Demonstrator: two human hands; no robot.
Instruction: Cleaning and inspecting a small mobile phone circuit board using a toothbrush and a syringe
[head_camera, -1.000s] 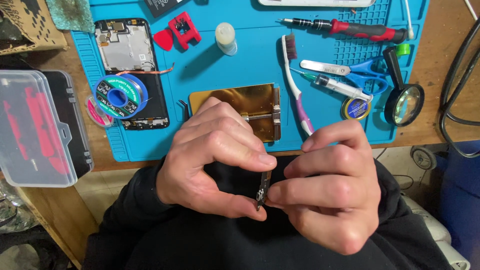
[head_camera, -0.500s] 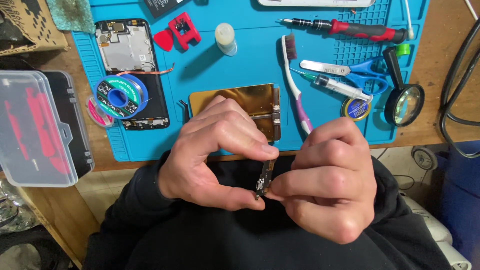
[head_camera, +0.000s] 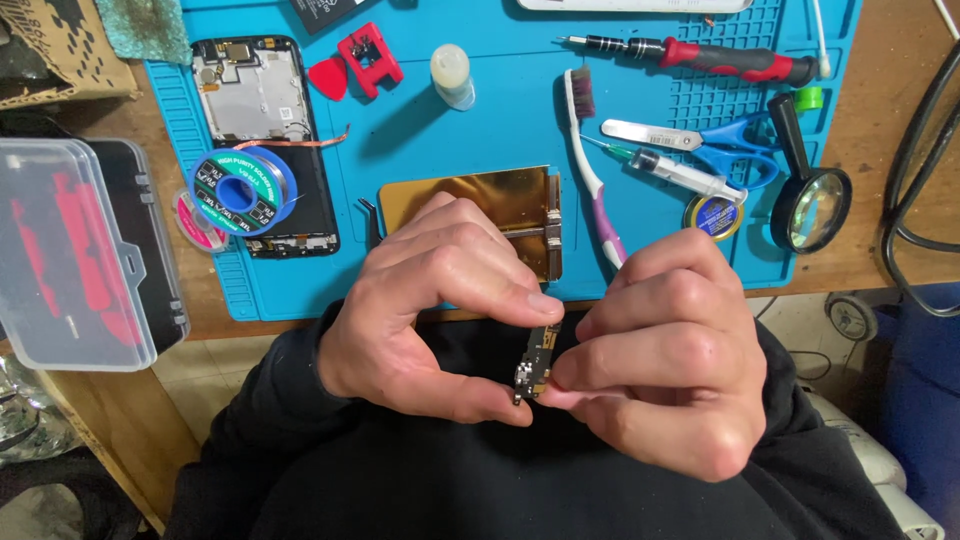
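Nearest the camera, over a lap in dark cloth, both hands meet on a small, thin, dark circuit board strip with tiny metal parts. The left hand pinches it narrowly between thumb and forefinger at its top and bottom ends; the right hand has its fingers closed on the board's right edge. The strip stands nearly upright between the two hands, just below the near edge of the blue silicone work mat.

The board looks very light, stiff but thin, and likely fragile: its soldered parts and connector could bend or crack under a hard squeeze. The bare edges seem the safest place to take hold, which is where the fingers sit.

On the mat, just beyond the hands, lies a shiny gold rectangular metal plate. To the plate's left rests a blue spool of solder wire on an opened black phone frame. To its right lie a white and pink toothbrush and a black-rimmed magnifying glass. Farthest, at the mat's top, sits a red and black screwdriver. Left of the mat, on the wooden desk, stands a clear plastic case.
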